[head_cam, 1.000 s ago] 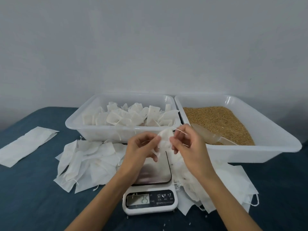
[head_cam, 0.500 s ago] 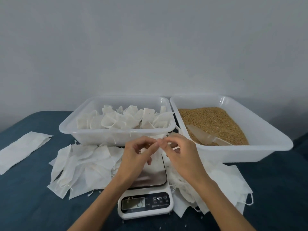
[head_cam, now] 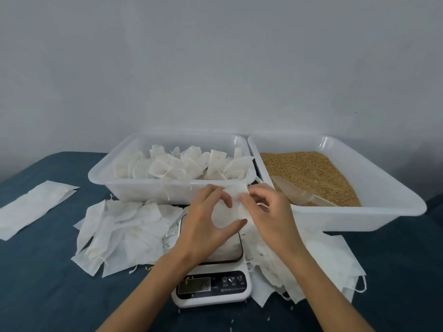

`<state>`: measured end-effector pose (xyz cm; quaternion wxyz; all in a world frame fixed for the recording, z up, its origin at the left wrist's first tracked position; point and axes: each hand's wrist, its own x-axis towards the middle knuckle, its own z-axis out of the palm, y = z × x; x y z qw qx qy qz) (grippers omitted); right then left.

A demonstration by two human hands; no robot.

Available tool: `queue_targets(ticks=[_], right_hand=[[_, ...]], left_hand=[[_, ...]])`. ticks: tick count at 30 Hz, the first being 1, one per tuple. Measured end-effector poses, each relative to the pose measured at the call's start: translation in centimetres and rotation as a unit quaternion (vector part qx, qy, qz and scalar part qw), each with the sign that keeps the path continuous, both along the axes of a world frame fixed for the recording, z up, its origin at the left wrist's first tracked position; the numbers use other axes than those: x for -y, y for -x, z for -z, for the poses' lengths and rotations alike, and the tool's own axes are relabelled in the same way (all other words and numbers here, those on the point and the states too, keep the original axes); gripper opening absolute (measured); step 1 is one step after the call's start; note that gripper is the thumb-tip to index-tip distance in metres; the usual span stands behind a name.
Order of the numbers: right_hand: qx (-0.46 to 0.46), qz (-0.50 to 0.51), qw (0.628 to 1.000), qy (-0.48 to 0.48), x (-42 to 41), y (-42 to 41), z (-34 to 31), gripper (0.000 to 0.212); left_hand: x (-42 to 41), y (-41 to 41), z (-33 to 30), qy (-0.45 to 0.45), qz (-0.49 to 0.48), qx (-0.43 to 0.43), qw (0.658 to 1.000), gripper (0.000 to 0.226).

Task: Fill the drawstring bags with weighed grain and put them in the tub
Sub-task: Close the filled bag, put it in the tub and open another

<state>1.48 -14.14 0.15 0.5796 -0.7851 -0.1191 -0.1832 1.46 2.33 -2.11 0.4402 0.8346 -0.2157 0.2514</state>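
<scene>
Here, both hands meet above the scale (head_cam: 212, 267), working one small white bag (head_cam: 227, 208) between them. The left hand (head_cam: 206, 226) curls round the bag from the left, thumb under its lower edge and fingers hooked over the top. The right hand (head_cam: 271, 216) pinches the bag's right edge with thumb and fingertips, the other fingers bent. The bag hangs over the scale's steel platform, just near the front wall of the left tub (head_cam: 172, 190).

That tub, clear plastic, holds a heap of filled white bags (head_cam: 191, 164). Touching it on the right stands a second clear tub (head_cam: 359, 216) with golden grain (head_cam: 311, 173) and a pale scoop (head_cam: 302, 195) lying in the grain at its near side.

Flat empty bags (head_cam: 119, 231) are spread left of the scale, and another pile (head_cam: 311, 264) lies to its right under the right forearm. A long white sheet (head_cam: 31, 207) lies far left on the dark blue counter (head_cam: 48, 295). A few loose grains dot the counter near the scale's front.
</scene>
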Motion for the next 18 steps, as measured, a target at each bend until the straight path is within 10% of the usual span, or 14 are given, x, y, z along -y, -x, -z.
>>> queue_targets(ticks=[6, 18], right_hand=[[0.086, 0.102, 0.991, 0.02, 0.6, 0.3, -0.4, 0.01], [0.097, 0.066, 0.993, -0.02, 0.4, 0.5, -0.5, 0.009]], left_hand=[[-0.4, -0.3, -0.5, 0.254, 0.077, -0.148, 0.953, 0.01], [-0.9, -1.2, -0.4, 0.361, 0.085, -0.18, 0.911, 0.023]])
